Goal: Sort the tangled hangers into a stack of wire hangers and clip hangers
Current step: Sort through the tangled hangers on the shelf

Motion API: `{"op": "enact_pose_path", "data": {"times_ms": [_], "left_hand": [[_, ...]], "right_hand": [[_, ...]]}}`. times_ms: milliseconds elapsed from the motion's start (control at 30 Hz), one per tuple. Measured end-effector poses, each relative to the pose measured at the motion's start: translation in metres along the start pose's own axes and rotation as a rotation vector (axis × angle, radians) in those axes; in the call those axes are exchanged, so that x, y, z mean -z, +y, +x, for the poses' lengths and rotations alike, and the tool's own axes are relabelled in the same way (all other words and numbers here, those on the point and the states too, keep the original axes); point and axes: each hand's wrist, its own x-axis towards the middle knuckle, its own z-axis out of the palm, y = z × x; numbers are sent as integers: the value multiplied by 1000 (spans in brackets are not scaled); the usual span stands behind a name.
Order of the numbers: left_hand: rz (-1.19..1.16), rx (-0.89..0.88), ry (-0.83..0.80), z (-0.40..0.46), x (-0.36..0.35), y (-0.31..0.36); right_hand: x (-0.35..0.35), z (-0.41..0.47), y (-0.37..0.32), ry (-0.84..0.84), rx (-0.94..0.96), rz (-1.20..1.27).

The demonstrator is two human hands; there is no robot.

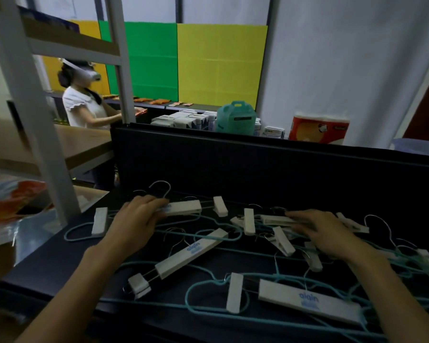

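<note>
A tangle of hangers covers the dark table (47, 263). Teal wire hangers (208, 310) loop through white clip hangers with metal hooks. My left hand (136, 219) rests at the back left on a white clip hanger (183, 207), fingers curled around its bar near the hook. My right hand (317, 231) lies flat on another white clip hanger (275, 219) in the middle of the pile, fingers spread and pointing left. Two more clip hangers with blue print lie nearer me, one at the centre (191, 252) and one at the front right (307, 299).
A dark upright panel (258, 169) closes the table's far side. A white shelf post (35, 134) stands at the left, with plastic bags (15, 209) beside it. Beyond the panel are boxes, a teal jug (235, 117), a paper-towel pack (317, 131) and another person (84, 105).
</note>
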Motion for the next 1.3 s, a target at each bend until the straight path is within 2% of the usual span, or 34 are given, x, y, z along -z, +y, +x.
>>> {"op": "enact_pose_path", "data": {"times_ms": [133,333,667,900,1300], "left_hand": [[-2,-4,62,0,9,6],[-5,-23,91,4,17,13],[-65,-83,165,3,40,31],[-154,-290,129,16,30,86],[-495,-700,-61,-54,-31,282]], "right_hand": [[-1,6,3,-27,14,19],[0,5,1,43,44,5],[13,-42,-27,425,198,-117],[11,-148,-22,580,47,-176],[-9,-399,15,630,-514,-265]]}}
